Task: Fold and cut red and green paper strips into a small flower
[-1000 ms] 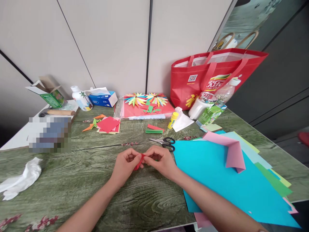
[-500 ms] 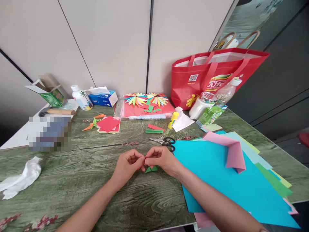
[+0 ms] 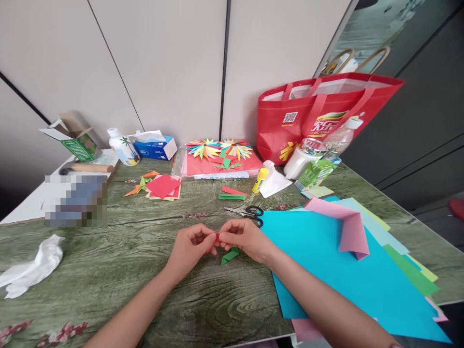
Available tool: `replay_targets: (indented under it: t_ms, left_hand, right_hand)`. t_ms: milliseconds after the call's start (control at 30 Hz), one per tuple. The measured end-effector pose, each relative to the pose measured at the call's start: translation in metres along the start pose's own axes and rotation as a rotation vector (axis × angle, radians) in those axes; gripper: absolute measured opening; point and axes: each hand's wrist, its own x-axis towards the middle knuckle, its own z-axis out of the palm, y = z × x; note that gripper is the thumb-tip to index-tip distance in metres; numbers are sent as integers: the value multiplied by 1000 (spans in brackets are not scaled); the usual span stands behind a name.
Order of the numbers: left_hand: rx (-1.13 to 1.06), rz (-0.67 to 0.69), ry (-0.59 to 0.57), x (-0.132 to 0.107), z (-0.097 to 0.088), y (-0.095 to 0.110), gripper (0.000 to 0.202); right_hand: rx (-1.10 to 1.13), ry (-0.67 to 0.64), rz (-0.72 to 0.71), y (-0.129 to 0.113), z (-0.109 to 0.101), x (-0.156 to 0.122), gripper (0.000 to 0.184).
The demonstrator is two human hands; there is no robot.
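Pinched between the fingertips of my left hand [image 3: 194, 245] and my right hand [image 3: 244, 239] is a small piece of folded red paper [image 3: 217, 237], mostly covered by the fingers. Both hands are closed and nearly touch above the table. Green folded paper [image 3: 229, 256] hangs or lies just under my right fingers; whether it joins the red piece I cannot tell. Black-handled scissors [image 3: 250, 211] lie beyond my right hand. Farther back are a red strip and a green paper strip [image 3: 232, 196].
A large blue sheet [image 3: 311, 261] with other coloured sheets covers the right side, a folded pink strip [image 3: 353, 224] on top. Behind stand a glue stick [image 3: 260, 181], a red bag [image 3: 286, 121] and paper flowers [image 3: 205, 149]. A crumpled tissue [image 3: 39, 266] lies left.
The green folded paper below my right hand has turned and shows more of its length. My hands have barely moved and keep pinching the red paper.
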Motion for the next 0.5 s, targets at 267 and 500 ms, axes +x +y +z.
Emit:
replay_targets:
  t_ms: [267, 500]
  left_hand:
    - [11, -36, -29, 0, -1, 2, 21]
    - [5, -44, -8, 0, 1, 1, 23]
  right_hand:
    - [-110, 30, -81, -2, 0, 1, 23]
    - [-123, 35, -78, -2, -1, 2, 25]
